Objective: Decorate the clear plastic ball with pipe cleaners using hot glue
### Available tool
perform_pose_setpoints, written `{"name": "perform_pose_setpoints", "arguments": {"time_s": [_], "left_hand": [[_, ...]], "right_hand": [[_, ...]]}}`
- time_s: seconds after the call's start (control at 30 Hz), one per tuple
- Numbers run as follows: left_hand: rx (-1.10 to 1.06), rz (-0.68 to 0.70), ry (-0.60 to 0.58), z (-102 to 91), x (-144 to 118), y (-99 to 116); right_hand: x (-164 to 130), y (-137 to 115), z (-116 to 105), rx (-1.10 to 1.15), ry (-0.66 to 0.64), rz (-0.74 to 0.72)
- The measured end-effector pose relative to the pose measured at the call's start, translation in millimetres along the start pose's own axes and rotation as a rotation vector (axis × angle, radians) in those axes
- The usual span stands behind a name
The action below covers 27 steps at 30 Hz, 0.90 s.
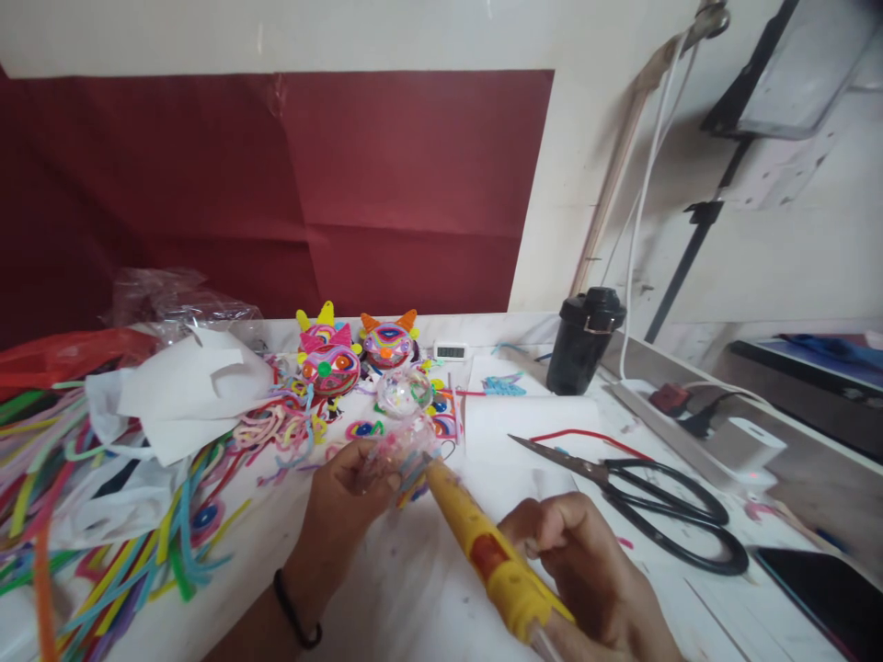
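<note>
My left hand (pixel 335 515), with a dark band at its wrist, pinches a clear plastic piece (pixel 396 444) with pink and blue bits on it. Its exact shape is blurred. In my right hand (pixel 597 565) is a yellow hot glue gun (pixel 469 526), its nozzle at the right edge of the plastic piece. Whether nozzle and piece touch, I cannot tell. Just behind lies a clear round plastic shell (pixel 405 393) with coloured trim. Beyond it stand decorated animal-like faces, one with orange ears (pixel 390 340) and another with pink ears (pixel 331 368).
Pipe cleaners (pixel 138 570) and crumpled white paper (pixel 197 391) heap on the left. Large black-handled scissors (pixel 662 501) lie at right, near a phone (pixel 820 588). A black bottle (pixel 585 340), a small digital timer (pixel 451 351) and a power strip (pixel 690 432) stand farther back.
</note>
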<state>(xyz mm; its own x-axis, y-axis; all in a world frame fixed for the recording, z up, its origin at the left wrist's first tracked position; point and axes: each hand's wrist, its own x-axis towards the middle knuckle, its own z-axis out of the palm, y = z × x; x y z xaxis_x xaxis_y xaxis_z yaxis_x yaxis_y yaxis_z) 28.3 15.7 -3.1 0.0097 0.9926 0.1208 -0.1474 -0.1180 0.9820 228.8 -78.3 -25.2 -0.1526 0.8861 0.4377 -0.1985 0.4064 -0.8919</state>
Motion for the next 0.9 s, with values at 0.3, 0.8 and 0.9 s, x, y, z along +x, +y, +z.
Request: {"name": "perform_pose_setpoints", "arguments": {"time_s": [0.3, 0.8, 0.9], "left_hand": [[0.040, 0.035, 0.084, -7.9, 10.0, -1.2], [0.186, 0.038, 0.048, -6.1, 6.0, 1.6], [0.234, 0.050, 0.005, -5.8, 2.9, -1.7]], "right_hand": [[11.8, 20.2, -13.4, -0.427, -0.220, -0.393], [22.5, 1.8, 2.4, -1.106, -0.515, -0.171], [38.2, -17.7, 7.8, -0.887, -0.346, -0.087]]}}
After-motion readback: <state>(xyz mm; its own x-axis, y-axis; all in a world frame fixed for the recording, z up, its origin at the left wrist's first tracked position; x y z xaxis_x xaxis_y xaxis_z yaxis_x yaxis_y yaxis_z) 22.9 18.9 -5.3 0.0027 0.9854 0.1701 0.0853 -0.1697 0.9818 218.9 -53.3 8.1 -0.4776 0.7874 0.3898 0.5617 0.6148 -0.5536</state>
